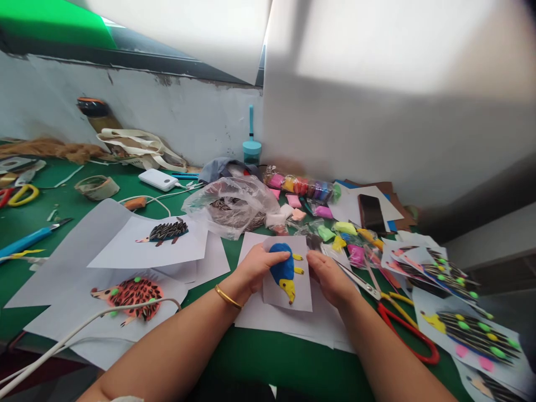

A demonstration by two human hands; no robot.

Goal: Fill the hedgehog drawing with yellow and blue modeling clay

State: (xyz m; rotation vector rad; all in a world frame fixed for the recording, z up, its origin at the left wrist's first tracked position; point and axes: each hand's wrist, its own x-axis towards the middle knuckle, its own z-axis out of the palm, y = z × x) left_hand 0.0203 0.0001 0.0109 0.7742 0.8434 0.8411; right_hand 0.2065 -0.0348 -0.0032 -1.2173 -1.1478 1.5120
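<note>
A small white card [301, 296] sits over white sheets [251, 318] in front of me. On it is a clay hedgehog [280, 268] with a blue body, a yellow head and two yellow legs, turned head down. My left hand [256, 268] grips the card's left side, its thumb lying across the blue clay. Against the right edge, my right hand [329, 273] pinches the card; its fingertips are partly hidden. Red-handled scissors [402, 329] lie beside my right forearm. Beyond the card is a clear plastic bag [230, 204] of sunflower seeds.
Seed-covered hedgehog pictures lie left [134, 298] and right [473, 329]. Coloured clay packets [324, 231] spread behind my right hand, near a phone [371, 212]. A white cable [79, 335] crosses the left papers. A blue craft knife [29, 239] lies far left.
</note>
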